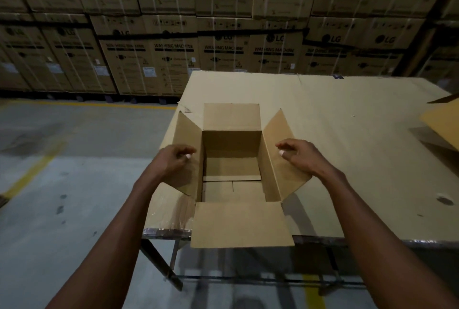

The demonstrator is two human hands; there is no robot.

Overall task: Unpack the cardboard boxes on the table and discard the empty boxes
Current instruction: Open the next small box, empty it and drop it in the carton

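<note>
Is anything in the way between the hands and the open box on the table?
Nothing visible. The left hand and right hand sit at the open box's side flaps, all four flaps are folded out, and the interior looks empty.

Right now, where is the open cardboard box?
In the head view, the open cardboard box sits at the table's near-left corner, between the left hand and right hand.

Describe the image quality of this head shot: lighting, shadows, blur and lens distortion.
Head view: dim warehouse light with dark vignetted corners; the open box and table are lit brightest. The box interior is shadowed. The left hand and right hand look slightly soft. The stacked cartons behind are blurred, print barely legible. Wide-angle distortion bows the carton rows and stretches the forearms.
</note>
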